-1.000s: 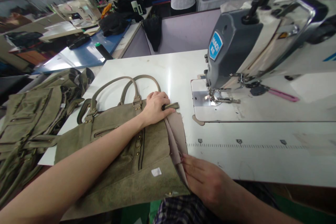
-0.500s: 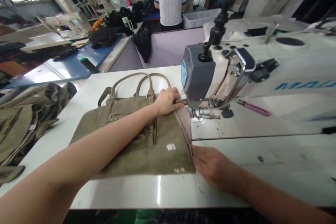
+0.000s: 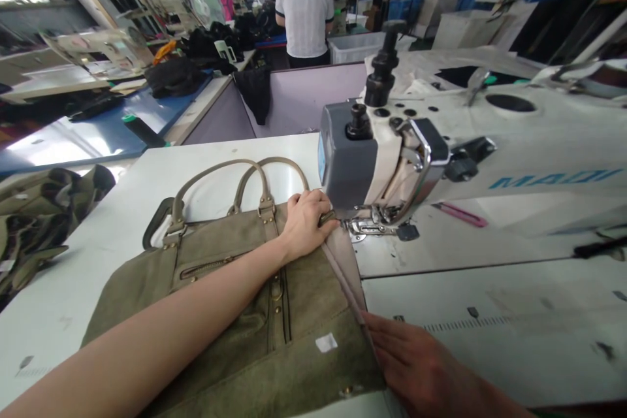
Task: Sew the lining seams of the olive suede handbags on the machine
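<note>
An olive-green handbag (image 3: 313, 294) with two looped handles, a front zip pocket and buckled straps lies on the white table, its right side beside the sewing machine's presser foot (image 3: 372, 228). At its top right corner, my left hand (image 3: 308, 219) is closed on the edge, by a brass zip end (image 3: 327, 217). My right hand (image 3: 416, 359) pinches the lower right side edge, where pale lining or piping shows. A small white tag (image 3: 326, 343) sits on the bag front. My left forearm covers part of the pocket.
The grey-white sewing machine (image 3: 539, 137) stands at the right, with pink-handled snips (image 3: 460, 214) on its bed. More olive bags (image 3: 39, 222) are heaped at the left. A black thread cone (image 3: 144, 132) lies beyond the table, and a person in a white shirt (image 3: 304, 10) stands farther back.
The bag has come closer to me, its lower part most, and my right hand has moved down with its edge. Both hands keep their hold. The view has shifted slightly.
</note>
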Available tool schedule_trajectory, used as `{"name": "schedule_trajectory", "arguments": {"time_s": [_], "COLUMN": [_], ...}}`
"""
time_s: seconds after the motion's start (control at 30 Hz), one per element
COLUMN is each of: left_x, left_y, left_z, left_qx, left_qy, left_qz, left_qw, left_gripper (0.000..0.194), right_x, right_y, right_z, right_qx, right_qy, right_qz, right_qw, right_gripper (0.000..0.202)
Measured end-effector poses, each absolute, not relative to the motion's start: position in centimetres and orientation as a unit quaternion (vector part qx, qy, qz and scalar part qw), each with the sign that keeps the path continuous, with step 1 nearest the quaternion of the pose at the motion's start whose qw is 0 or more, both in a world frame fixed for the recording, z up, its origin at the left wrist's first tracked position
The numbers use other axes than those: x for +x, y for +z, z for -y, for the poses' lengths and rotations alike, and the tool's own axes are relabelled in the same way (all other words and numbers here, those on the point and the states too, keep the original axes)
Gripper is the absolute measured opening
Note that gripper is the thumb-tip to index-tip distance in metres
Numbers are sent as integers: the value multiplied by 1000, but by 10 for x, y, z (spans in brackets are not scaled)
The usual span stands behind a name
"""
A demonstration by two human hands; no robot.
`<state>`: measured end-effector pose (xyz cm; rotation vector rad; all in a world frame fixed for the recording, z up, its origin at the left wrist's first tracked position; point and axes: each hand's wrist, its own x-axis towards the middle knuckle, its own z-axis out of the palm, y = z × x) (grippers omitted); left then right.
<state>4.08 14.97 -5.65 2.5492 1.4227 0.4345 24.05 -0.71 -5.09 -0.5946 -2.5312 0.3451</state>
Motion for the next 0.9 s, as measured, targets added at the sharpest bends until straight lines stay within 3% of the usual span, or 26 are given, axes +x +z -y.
{"name": "schedule_trajectory", "arguments": {"time_s": [0.37, 0.63, 0.9], "left_x": [53, 42, 50], "left_y": [-65, -56, -60], "left_z": [-209, -157, -160], "left_qx": [899, 889, 881], "left_qy": [118, 132, 160], "left_qz": [-414, -434, -438], "left_qw": [83, 66, 82], "left_gripper": [18, 17, 12], "right_x": [223, 233, 244], "right_y": [-63, -57, -52], "right_z": [-13, 9, 10], "right_qx": [-266, -232, -251], "right_qy": [98, 123, 157], "right_qz": [887, 911, 916], "right_qw": [363, 319, 272], "right_gripper": [39, 37, 42]}}
